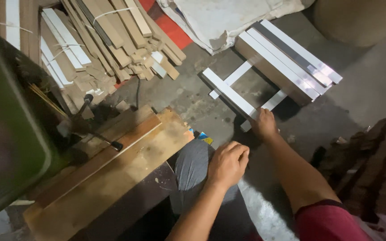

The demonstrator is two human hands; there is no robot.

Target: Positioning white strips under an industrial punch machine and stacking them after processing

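Observation:
My right hand (263, 123) reaches forward and grips the near end of a long white-faced board strip (228, 92) that lies on the concrete floor, resting across two thinner white strips (235, 76). Just beyond them sits a stack of several long white and grey boards (287, 58). My left hand (228, 163) is a loose fist resting on my knee, which is covered in grey trousers (192, 163), and it holds nothing.
A wooden workbench top (126, 165) is at lower left, with a dark green machine body (10, 134) and a black lever (97, 134). Bundled wood offcuts (108, 40) pile up at the top left. A white sack (220, 18) lies behind. Brown stacked pieces (376, 160) stand at right.

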